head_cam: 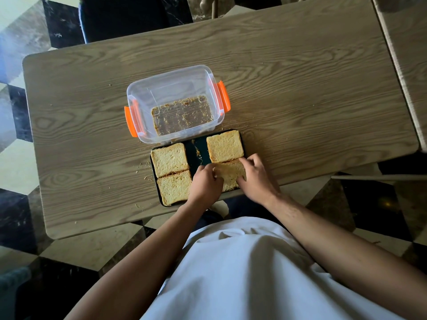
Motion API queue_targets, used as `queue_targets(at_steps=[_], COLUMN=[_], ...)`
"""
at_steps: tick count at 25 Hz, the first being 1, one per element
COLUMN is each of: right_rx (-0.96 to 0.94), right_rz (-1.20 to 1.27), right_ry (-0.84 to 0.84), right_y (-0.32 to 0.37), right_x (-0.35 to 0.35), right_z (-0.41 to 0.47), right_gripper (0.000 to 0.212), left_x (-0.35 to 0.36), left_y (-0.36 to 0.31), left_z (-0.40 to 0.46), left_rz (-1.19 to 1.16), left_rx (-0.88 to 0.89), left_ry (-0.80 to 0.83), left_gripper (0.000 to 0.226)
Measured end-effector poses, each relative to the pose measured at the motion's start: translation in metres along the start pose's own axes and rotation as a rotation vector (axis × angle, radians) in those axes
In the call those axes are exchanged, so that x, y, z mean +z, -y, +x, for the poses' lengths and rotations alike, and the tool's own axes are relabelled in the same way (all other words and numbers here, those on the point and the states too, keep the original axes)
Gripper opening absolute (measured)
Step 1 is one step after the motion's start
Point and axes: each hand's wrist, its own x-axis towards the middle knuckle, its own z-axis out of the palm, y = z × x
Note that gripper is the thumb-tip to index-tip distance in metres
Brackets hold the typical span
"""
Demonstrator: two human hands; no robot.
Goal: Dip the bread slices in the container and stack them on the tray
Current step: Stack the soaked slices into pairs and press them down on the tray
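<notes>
A dark tray (197,153) lies at the table's near edge. Three bread slices lie flat on it: one at far left (169,159), one at near left (174,188), one at far right (225,146). A fourth slice (231,175) sits at near right, gripped at its left edge by my left hand (206,181) and at its right edge by my right hand (257,176). Just behind the tray stands a clear plastic container (175,88) with orange clips, a thin brown liquid with crumbs in its bottom.
The wooden table (300,88) has crumbs scattered around the tray and container. A second table (406,42) abuts at the right. A dark chair (120,17) stands beyond the far edge. The floor is checkered tile.
</notes>
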Motion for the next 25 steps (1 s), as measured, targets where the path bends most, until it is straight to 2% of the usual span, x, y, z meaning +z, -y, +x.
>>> queue_targets(at_steps=[2,4,11,13,15,17,19,21,25], right_rx=[0.002,-0.002,-0.053,-0.142,-0.238,-0.290,-0.317,-0.327,-0.342], right_rz=[-0.001,-0.004,-0.022,-0.134,-0.322,-0.418,-0.455,-0.491,-0.494], right_ry=[-0.004,0.006,-0.022,-0.044,-0.008,0.060,0.107,0.138,0.155], right_y=[-0.001,-0.003,0.003,0.009,0.014,0.018,0.017,0.015,0.008], right_x=[0.000,0.000,0.008,0.014,0.018,0.020,0.022,0.022,0.018], right_z=[-0.001,-0.002,0.004,0.012,0.020,0.027,0.032,0.035,0.037], right_gripper=[0.056,0.058,0.056,0.061,0.073,0.077,0.073,0.072,0.073], left_x=[0.001,0.003,0.001,-0.004,-0.011,-0.024,-0.034,-0.036,-0.036], left_y=[0.000,0.000,-0.004,0.001,0.013,0.026,0.041,0.055,0.062], left_z=[0.000,-0.001,0.003,-0.003,-0.007,-0.003,-0.001,-0.001,-0.002], left_rz=[-0.177,-0.281,-0.337,-0.173,0.123,0.439,0.598,0.652,0.608], left_rx=[-0.140,-0.201,-0.255,-0.124,0.142,0.277,0.219,0.194,0.213], left_ry=[-0.011,0.005,0.005,-0.145,-0.298,-0.319,-0.212,-0.134,-0.153], left_gripper=[0.041,0.038,0.043,0.049,0.058,0.065,0.067,0.065,0.061])
